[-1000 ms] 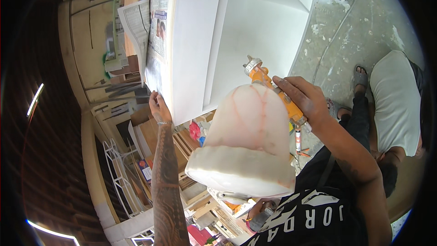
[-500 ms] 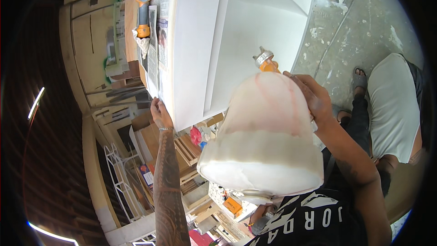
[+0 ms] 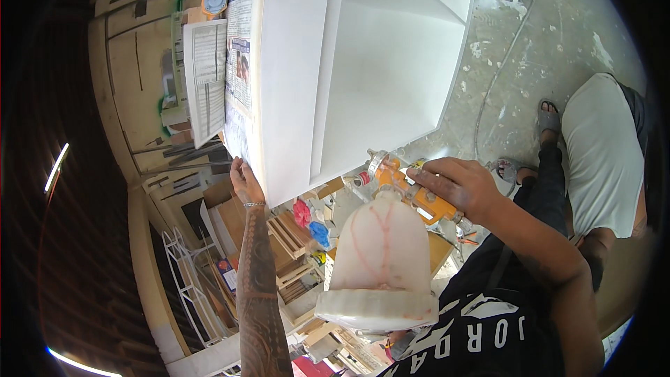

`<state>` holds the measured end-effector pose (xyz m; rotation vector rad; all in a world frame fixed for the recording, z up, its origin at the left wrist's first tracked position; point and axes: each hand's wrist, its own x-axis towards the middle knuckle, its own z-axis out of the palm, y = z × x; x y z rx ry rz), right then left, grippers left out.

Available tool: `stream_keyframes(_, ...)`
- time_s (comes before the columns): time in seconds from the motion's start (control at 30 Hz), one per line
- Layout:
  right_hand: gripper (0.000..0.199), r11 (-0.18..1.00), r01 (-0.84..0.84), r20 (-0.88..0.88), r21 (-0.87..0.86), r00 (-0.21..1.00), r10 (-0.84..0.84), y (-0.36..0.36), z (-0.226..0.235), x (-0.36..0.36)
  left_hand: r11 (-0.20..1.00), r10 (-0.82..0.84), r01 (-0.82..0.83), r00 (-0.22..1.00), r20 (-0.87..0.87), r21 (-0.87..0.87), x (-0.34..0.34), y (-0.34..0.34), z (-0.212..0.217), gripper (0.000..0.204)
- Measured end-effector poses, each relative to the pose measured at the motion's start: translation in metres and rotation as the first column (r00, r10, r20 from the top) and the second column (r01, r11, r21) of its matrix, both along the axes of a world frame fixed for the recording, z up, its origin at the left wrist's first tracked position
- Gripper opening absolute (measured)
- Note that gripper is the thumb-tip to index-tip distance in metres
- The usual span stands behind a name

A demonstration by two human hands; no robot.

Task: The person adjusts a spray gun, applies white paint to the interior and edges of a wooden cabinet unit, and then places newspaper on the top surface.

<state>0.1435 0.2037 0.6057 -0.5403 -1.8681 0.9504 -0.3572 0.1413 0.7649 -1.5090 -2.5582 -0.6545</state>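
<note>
The spray gun (image 3: 408, 192), gripped in the right hand (image 3: 457, 185), has dropped lower and its cup (image 3: 382, 258) shrunk in view, nozzle now near the white panel (image 3: 328, 77). The left hand (image 3: 244, 180) rests flat on the panel's near edge.

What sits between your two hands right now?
In the head view, the white panel's lower corner lies between the left hand and the right hand, which holds the orange spray gun.
</note>
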Motion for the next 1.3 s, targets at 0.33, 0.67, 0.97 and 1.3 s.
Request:
stream_keyframes(0.33,0.05,0.985,0.15,-0.079,-0.084,0.985,-0.157,0.004,-0.002,-0.004,1.0,0.021,-0.021,1.0,0.01,0.012,0.01,0.003,-0.002,0.042)
stream_keyframes(0.67,0.054,0.991,0.13,-0.109,-0.038,0.985,-0.133,-0.001,0.002,-0.01,1.0,0.007,-0.007,1.0,-0.008,0.01,0.006,0.002,-0.003,0.041)
stream_keyframes(0.97,0.047,0.998,0.005,-0.067,-0.058,0.998,-0.009,-0.008,0.013,-0.014,1.0,-0.003,0.003,1.0,0.004,0.028,-0.001,-0.002,-0.001,0.041)
stream_keyframes(1.3,0.053,0.988,-0.142,0.02,-0.067,0.989,0.144,-0.038,0.018,-0.023,1.0,-0.008,0.008,1.0,0.006,0.031,-0.001,0.0,-0.003,0.042)
